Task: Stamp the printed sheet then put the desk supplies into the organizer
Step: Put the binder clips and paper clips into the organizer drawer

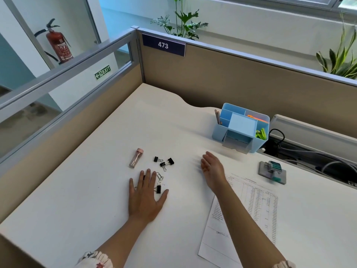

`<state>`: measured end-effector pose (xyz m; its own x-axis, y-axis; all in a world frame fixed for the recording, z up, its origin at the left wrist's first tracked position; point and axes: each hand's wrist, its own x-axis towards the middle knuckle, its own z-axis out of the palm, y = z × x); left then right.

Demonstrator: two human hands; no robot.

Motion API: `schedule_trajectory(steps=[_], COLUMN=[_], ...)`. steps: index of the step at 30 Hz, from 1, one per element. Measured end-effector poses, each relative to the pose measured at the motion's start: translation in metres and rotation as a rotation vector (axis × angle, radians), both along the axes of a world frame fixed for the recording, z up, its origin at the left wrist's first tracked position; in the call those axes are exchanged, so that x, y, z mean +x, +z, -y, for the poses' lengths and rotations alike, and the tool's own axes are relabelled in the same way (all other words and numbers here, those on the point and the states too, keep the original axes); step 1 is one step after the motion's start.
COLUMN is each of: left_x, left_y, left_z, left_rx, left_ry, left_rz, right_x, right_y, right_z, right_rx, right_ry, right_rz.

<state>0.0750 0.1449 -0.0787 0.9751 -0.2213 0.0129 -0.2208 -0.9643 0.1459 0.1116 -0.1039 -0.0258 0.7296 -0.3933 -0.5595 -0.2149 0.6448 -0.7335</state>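
The printed sheet (pixel 257 206) lies on the white desk (pixel 81 200) at the right, partly under my right forearm. A stamp (pixel 274 167) rests on its grey ink pad beyond the sheet. The blue organizer (pixel 242 125) stands at the back, holding pencils, an orange item and green clips. Black binder clips (pixel 164 161) and silver paper clips (pixel 160 177) lie scattered mid-desk, beside a clear tube with a pink cap (pixel 136 158). My left hand (pixel 145 196) lies flat, fingers spread, next to one binder clip (pixel 158 189). My right hand (pixel 212 167) hovers open, empty, right of the clips.
Beige cubicle partitions close the desk at the back and left. A cable tray with black and grey wires (pixel 309 153) runs at the right behind the organizer. Plants (pixel 181 18) stand beyond the partition.
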Motion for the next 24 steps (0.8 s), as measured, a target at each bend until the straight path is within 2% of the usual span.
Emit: schedule_trajectory(steps=[4, 6, 8, 12, 15, 18, 21, 24], left_x=[0.006, 0.014, 0.026, 0.054, 0.071, 0.082, 0.088, 0.088], left_y=[0.008, 0.013, 0.017, 0.024, 0.022, 0.023, 0.026, 0.03], left_z=[0.006, 0.01, 0.013, 0.011, 0.007, 0.007, 0.01, 0.014], left_rx=[-0.003, -0.078, -0.139, -0.171, -0.205, -0.213, -0.206, -0.204], left_ry=[0.02, 0.024, 0.005, -0.068, -0.157, -0.214, -0.168, -0.112], left_rz=[0.058, 0.1, 0.12, 0.011, -0.137, -0.201, -0.178, -0.108], right_x=[-0.007, -0.007, -0.003, 0.007, 0.01, 0.011, 0.008, 0.003], right_y=[-0.013, -0.019, -0.021, -0.025, -0.027, -0.029, -0.032, -0.03], right_z=[-0.042, -0.057, -0.069, -0.085, -0.091, -0.093, -0.09, -0.085], right_rx=[-0.628, -0.942, -1.151, -1.284, -1.352, -1.515, -1.618, -1.623], right_ry=[0.446, 0.601, 0.717, 0.882, 0.913, 0.911, 0.844, 0.813], right_rz=[0.022, 0.084, 0.184, 0.198, 0.207, 0.266, 0.295, 0.247])
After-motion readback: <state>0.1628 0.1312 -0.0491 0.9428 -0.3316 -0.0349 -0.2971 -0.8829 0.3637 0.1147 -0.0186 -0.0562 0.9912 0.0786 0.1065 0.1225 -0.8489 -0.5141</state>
